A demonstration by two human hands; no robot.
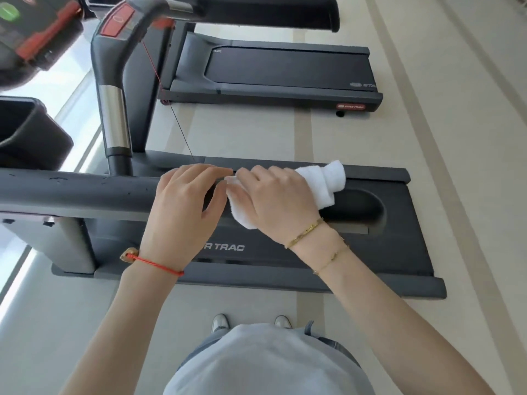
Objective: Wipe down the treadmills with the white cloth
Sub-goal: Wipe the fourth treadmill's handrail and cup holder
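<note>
Both hands up at centre frame over the near treadmill (393, 252). Right hand (273, 201) lies on top of the white cloth (328, 181), fingers curled over it, grip closed on the cloth; the cloth bunches out to the upper right of the hand & shows again under the palm, lower left. Left hand (185, 206) just beside it, fingertips touching the cloth's left edge, fingers bent round the dark handrail (71, 192) that runs in from the left of frame; can't tell how firm that hold is. Red cord bracelet (155, 262) on the left wrist, gold bracelets (305, 233) on the right. Cloth sits at the handrail's right end, w/ the near treadmill's deck & "TRAC" lettering below it. Second treadmill (285, 69) at top centre, well apart, on pale striped floor (456, 138). Red-panelled console arm (119, 21) upper left. Grey shirt & two shoe tips (221, 322) at bottom centre.
</note>
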